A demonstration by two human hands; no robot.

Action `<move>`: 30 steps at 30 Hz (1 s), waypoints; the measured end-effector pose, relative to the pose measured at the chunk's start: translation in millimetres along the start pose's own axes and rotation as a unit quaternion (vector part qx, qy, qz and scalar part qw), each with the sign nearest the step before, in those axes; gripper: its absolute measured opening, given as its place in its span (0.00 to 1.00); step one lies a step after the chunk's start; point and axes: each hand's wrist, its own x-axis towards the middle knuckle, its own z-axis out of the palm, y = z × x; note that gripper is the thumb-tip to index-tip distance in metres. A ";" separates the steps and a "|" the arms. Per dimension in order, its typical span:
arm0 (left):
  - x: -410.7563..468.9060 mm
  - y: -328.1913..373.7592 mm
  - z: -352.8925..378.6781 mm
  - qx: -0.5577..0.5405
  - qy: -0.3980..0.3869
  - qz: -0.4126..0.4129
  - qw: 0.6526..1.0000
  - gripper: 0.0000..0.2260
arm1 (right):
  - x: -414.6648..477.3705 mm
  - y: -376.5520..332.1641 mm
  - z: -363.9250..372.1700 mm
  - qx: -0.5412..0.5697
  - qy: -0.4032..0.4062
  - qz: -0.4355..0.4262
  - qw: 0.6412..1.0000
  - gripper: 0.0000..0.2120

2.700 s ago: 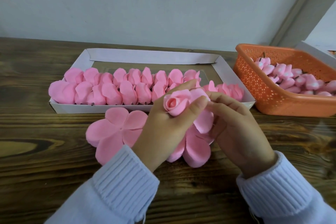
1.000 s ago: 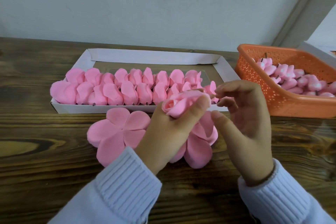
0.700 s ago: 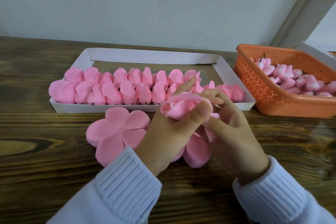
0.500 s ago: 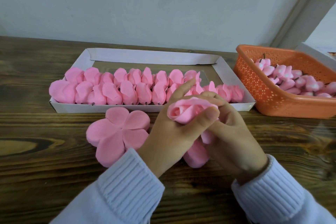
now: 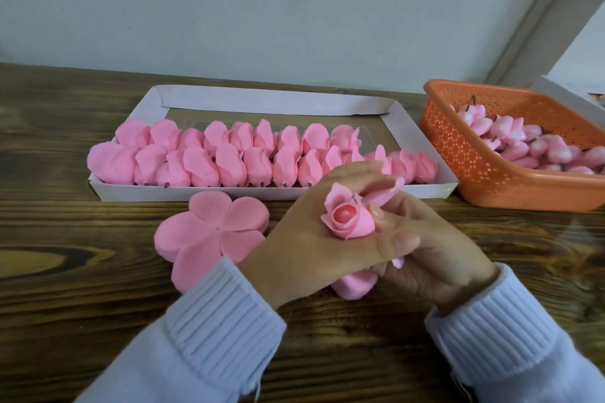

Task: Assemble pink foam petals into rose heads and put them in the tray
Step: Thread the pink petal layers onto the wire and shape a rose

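Mostly, the wooden worktop [image 5: 65,271] fills the lower view, its near part covered by two pale ribbed sleeves [image 5: 222,311] that run out of the bottom of the picture. Toward the wall lies a shallow white tray [image 5: 262,101] with two rows of finished pink roses [image 5: 229,163] packed along its near side (the leftmost ones bulge over the tray's wall, and part of the right end sits behind the hands). To the right, an orange perforated basket [image 5: 474,170] holds pink buds [image 5: 510,137] with dark stubs. The picture's edge cuts it off, so its far end cannot be seen. Behind it a white box corner [image 5: 569,98] is too cropped to identify.

Just in front of the tray, a flat stack of five-lobed foam petals [image 5: 209,232] lies on the worktop, its right lobes passing behind the left wrist. The left hand [image 5: 304,239] hovers over the worktop in front of the tray, thumb and fingers [image 5: 363,175] clenched round a half-wrapped rose head [image 5: 353,226] whose glossy red core [image 5: 343,214] shows at the centre. The right hand [image 5: 435,252] sits behind and under it, largely covered. Its fingers curl onto the same rose head, a thumb tip pressing its side. Beneath both hands another petal piece [image 5: 355,285] peeks out, mostly hidden.
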 end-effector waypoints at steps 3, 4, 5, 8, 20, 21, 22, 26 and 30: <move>0.8 4.0 2.0 -0.050 -0.017 0.000 0.999 0.18 | -1.4 -0.4 -0.1 -0.029 0.023 -0.005 0.999 0.14; 1.0 5.5 2.0 -0.051 -0.012 0.004 0.999 0.17 | -2.7 0.3 -1.0 -0.044 0.051 -0.008 0.998 0.14; 0.9 6.1 2.3 -0.050 -0.008 0.008 0.999 0.16 | -3.4 1.1 -2.2 -0.057 0.074 -0.015 0.996 0.14; 0.8 5.4 1.9 -0.038 0.008 0.000 0.999 0.14 | -2.8 1.0 -0.7 -0.068 0.094 -0.056 0.992 0.10; 0.8 -0.3 1.8 -0.045 0.043 0.008 0.998 0.30 | -1.9 2.8 3.1 -0.103 0.155 -0.091 0.978 0.13; 0.7 -0.1 2.1 -0.037 0.044 0.012 0.998 0.29 | -2.0 3.1 3.7 -0.101 0.147 -0.091 0.980 0.13; 0.8 -0.3 2.2 -0.023 0.047 0.016 0.999 0.27 | -2.2 3.2 3.6 -0.107 0.142 -0.091 0.980 0.11; 2.3 -1.6 3.0 0.006 0.061 0.019 0.998 0.21 | -2.9 2.7 3.0 -0.193 0.157 -0.113 0.962 0.10; 4.0 -3.1 3.4 -0.003 0.069 0.024 0.997 0.17 | -1.2 5.8 5.4 -0.322 0.212 -0.166 0.908 0.10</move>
